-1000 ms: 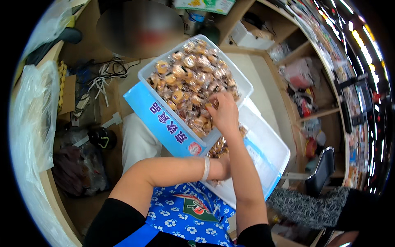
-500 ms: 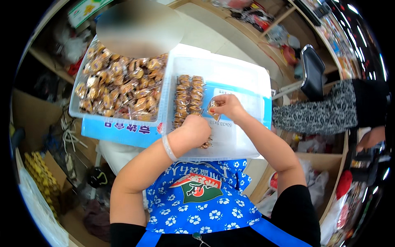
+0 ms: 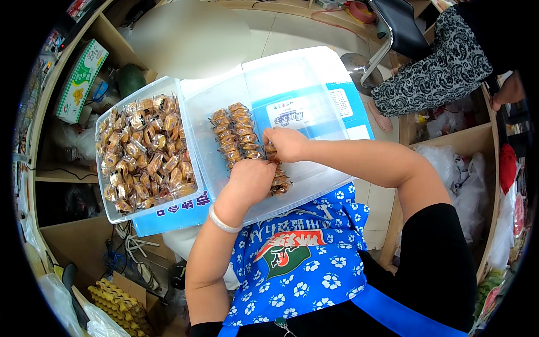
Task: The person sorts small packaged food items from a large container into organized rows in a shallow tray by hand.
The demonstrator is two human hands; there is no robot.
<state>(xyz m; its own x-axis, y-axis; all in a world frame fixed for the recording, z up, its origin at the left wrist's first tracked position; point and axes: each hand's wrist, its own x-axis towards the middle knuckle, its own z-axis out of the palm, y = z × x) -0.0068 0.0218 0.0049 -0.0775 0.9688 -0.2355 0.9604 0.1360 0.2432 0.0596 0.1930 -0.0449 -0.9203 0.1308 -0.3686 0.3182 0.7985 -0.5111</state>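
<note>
Two neat rows of brown round biscuits in clear wrappers (image 3: pixel 242 126) stand on edge in a translucent plastic bin (image 3: pixel 314 168). A shorter row (image 3: pixel 281 184) lies beside them at the near side. My right hand (image 3: pixel 287 145) is closed on a wrapped biscuit (image 3: pixel 270 150) at the far end of that short row. My left hand (image 3: pixel 251 181) is curled over the near part of the rows, close to the right fingertips; what its fingers hold is hidden. To the left, a second translucent bin (image 3: pixel 196 163) is heaped with loose wrapped biscuits (image 3: pixel 149 151).
Both bins rest on a blue and white carton (image 3: pixel 359 121). At the far right are a person's patterned trousers (image 3: pixel 435 67) and a black chair (image 3: pixel 400 28). Wooden shelves (image 3: pixel 455 147) with plastic bags stand on the right. Yellow egg trays (image 3: pixel 118 306) lie at the lower left.
My right hand has brought the wrapped biscuit leftward and down to the short row, beside my left hand. My left hand stays at the rows. The whole view has turned and shifted.
</note>
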